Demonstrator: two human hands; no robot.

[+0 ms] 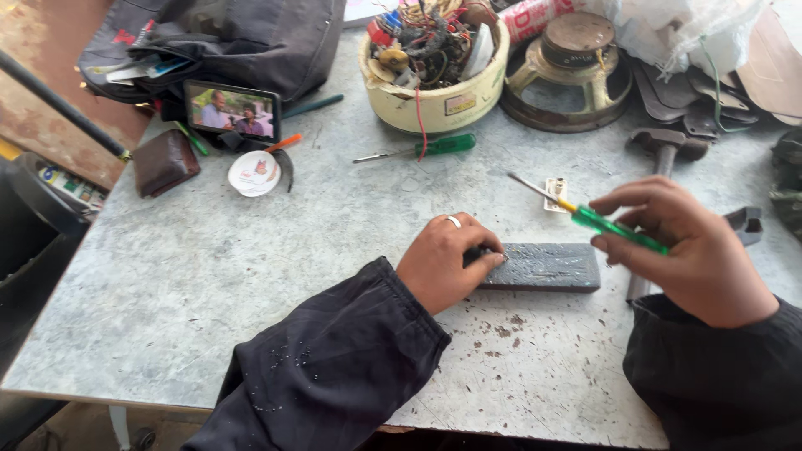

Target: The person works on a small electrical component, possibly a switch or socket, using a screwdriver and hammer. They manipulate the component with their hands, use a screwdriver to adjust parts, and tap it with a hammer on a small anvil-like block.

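Grey and scuffed, the worktop (251, 276) fills most of my view, with flecks of dark debris scattered near its front edge. My left hand (447, 260), a ring on one finger, is curled down over the left end of a dark flat rectangular bar (547, 267) that lies lengthwise on the worktop in front of me; the fingers press on that end, so the hand is mostly closed on the bar, though I cannot tell whether it pinches something small there. My right hand (689, 250) hovers just above and to the right of the bar, closed around a green-handled screwdriver (597, 219) whose metal shaft points up and to the left, its tip clear of the bar. Behind the right hand lies a hammer (664, 149), partly hidden. Farther back a second green screwdriver (418, 150) lies in front of a cream round tub (443, 100) packed with wires and small parts, and a loudspeaker frame (572, 75) sits just right of the tub. At the far left a phone (232, 110) with a lit screen leans against a dark bag (251, 42), with a brown wallet (164, 161) and a small white lid (254, 174) nearby
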